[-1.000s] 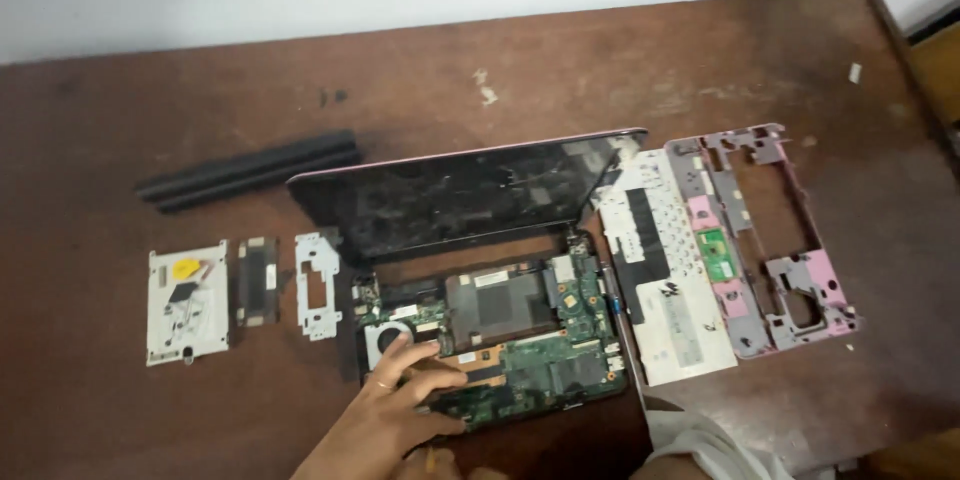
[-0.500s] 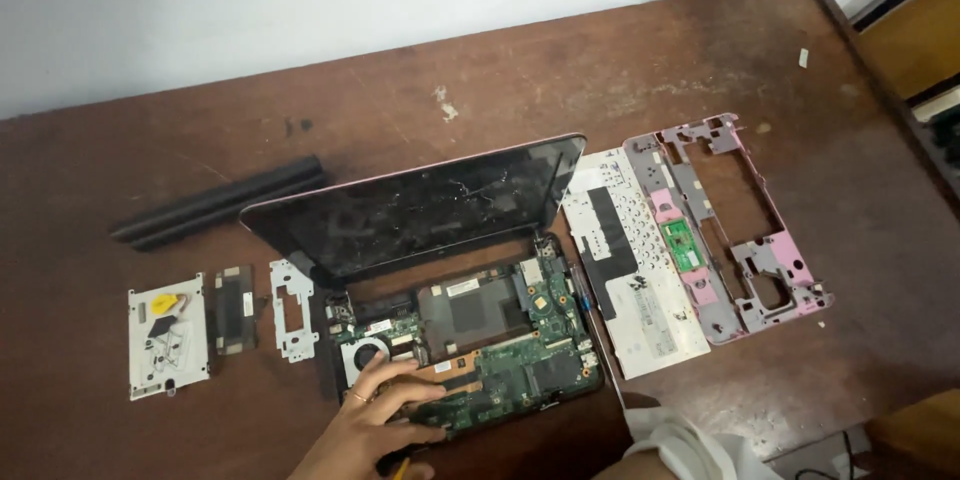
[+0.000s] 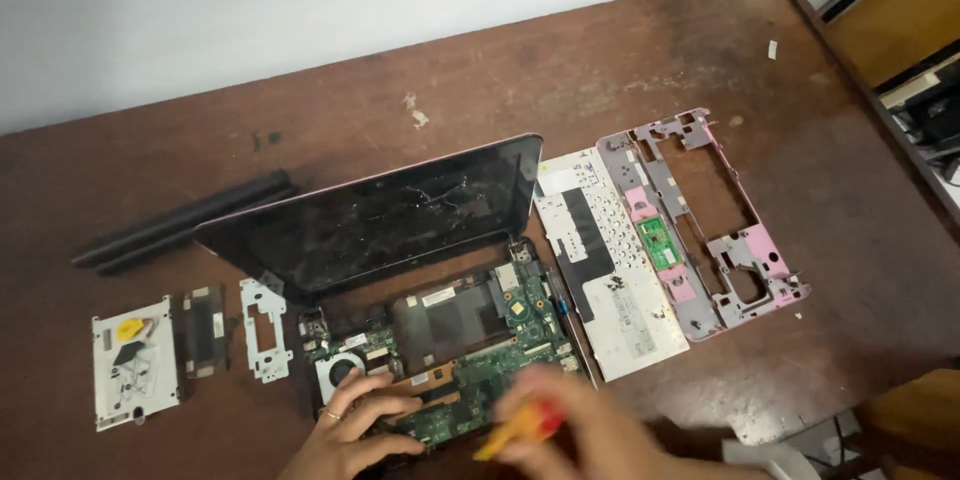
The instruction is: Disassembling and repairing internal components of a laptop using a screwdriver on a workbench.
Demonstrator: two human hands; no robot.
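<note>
An opened small laptop lies on the brown table (image 3: 620, 60), its cracked dark screen (image 3: 380, 215) tilted back and its green motherboard (image 3: 470, 340) bare. My left hand (image 3: 345, 435) rests with spread fingers on the board's front left edge, next to the fan. My right hand (image 3: 600, 435), blurred, is over the board's front right part and grips a screwdriver with a yellow and red handle (image 3: 515, 427). The tool's tip is hidden.
Right of the laptop lie an upturned white keyboard (image 3: 605, 260) and a pink and grey frame (image 3: 700, 220). To the left are a long black battery (image 3: 185, 220), a metal bracket (image 3: 265, 328), a small dark part (image 3: 203, 330) and a white drive tray (image 3: 135, 360).
My right hand has come into view from below, holding the screwdriver over the board. My left hand stays on the board's front edge. The view has shifted slightly.
</note>
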